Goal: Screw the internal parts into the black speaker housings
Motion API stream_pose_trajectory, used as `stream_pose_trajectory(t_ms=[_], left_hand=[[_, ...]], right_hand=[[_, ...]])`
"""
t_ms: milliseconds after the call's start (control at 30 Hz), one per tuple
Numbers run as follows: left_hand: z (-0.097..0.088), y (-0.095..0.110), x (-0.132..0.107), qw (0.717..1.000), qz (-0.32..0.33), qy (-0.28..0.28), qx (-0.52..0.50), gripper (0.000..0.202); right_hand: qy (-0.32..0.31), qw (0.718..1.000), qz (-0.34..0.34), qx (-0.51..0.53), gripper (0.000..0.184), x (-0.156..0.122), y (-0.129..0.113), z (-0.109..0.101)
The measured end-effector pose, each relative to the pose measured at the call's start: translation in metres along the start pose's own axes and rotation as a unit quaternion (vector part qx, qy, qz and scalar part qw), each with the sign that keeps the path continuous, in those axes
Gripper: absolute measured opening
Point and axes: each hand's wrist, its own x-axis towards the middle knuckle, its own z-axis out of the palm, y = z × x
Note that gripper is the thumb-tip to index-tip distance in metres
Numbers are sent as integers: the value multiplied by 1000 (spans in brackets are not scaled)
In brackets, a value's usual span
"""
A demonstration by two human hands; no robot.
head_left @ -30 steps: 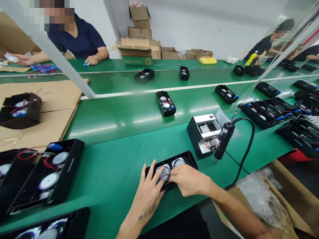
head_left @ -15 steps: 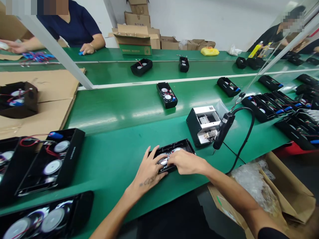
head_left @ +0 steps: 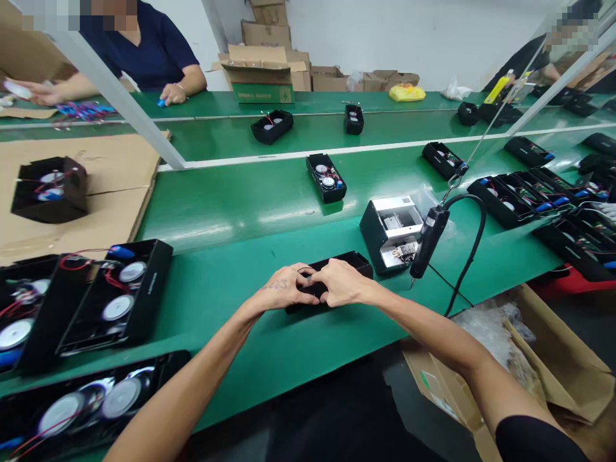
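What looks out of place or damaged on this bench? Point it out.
No spill or damage stands out. At most, the screwdriver hangs tilted rather than straight down beside the machine; that may be normal.

White wall [head_left: 385,38] across top of frame. Boxes [head_left: 265,35] stacked before it, upper centre. Green bench [head_left: 226,301] through lower middle; green belt [head_left: 231,186] beyond, white rail [head_left: 269,156] along its far edge. Slanting pale post [head_left: 128,106], upper left; another, upper right. Light streaks glossy on belt. Dark floor [head_left: 411,391], lower centre.
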Motion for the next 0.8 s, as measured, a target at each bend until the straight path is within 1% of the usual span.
stream_pose_trajectory(t_ms=[100,167,200,233,267,300,333,367,400,433,467,500,533,567,600,633,667,700,800], left_hand=[[3,3,-3,1000,8,5,19,27],[9,6,-7,999,16,17,39,20],[13,8,-10,998,19,25,50,16],[18,10,-14,997,21,33,59,14],[25,12,-19,996,25,45,71,13],[32,13,-25,994,34,62,89,11],[41,14,-30,989,47,83,112,8],[51,14,-36,981,68,112,144,5],[60,14,-41,970,90,142,177,5],[69,14,-45,958,109,170,203,6],[77,13,-48,948,123,194,221,7],[83,12,-51,942,129,210,228,10],[87,11,-52,939,131,220,229,12],[90,10,-52,938,131,227,226,15],[91,9,-52,938,131,231,222,16],[91,8,-52,938,131,235,217,17],[91,7,-51,939,133,239,210,17],[90,6,-50,939,135,245,202,17],[90,4,-49,937,140,268,175,10]], right_hand=[[19,999,-13,-22,44,-2,-1,9],[29,999,-19,-38,36,-10,-5,14],[49,998,-31,-38,30,-16,-7,17],[84,995,-50,-30,25,-24,-8,19],[142,987,-69,-11,24,-35,-8,22],[226,971,-80,16,24,-47,-6,25],[331,940,-73,43,26,-60,-2,28],[445,892,-43,62,27,-74,5,30],[554,830,11,67,28,-87,15,33],[640,762,80,57,29,-100,27,35],[690,706,152,43,34,-111,40,37],[708,670,218,33,41,-120,55,37],[700,659,273,39,49,-128,69,37],[674,666,313,63,55,-133,82,37],[644,680,336,102,58,-136,94,37],[620,690,345,145,59,-138,103,37],[607,693,344,181,56,-139,110,37],[607,689,336,211,52,-139,113,39],[636,658,278,293,41,-138,112,45]])
